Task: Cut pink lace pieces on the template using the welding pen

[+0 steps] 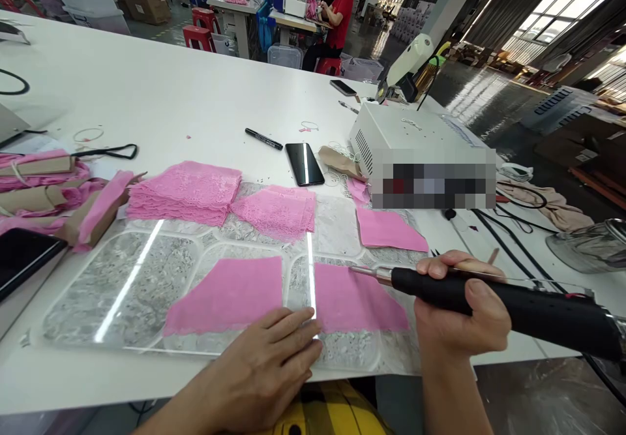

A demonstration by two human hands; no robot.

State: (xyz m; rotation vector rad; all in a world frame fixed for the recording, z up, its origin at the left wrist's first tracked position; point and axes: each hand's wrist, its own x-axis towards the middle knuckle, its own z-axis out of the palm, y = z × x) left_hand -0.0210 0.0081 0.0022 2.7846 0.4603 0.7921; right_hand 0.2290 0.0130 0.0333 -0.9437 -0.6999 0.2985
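Two hands work at the near edge of a white table [147, 89]. The right hand [460, 314] is clenched round a black-handled tool [538, 311], whose long axis runs almost straight across the view, the rear end slightly lower at the right. Its metal tip [368, 271] points left and lies over the upper right corner of a pink fabric piece [355, 308]; whether it touches cannot be told. The left hand [268, 357] lies open and flat, fingers on the near edge of a clear plate [117, 291], beside a second pink piece [229, 295], and well apart from the tip. Behind the plate are two stacks of pink lace [188, 190], a dark phone [304, 164], a marker pen [263, 139] and a white box unit [405, 132]. A smaller pink piece [388, 229] lies just beyond the tip.
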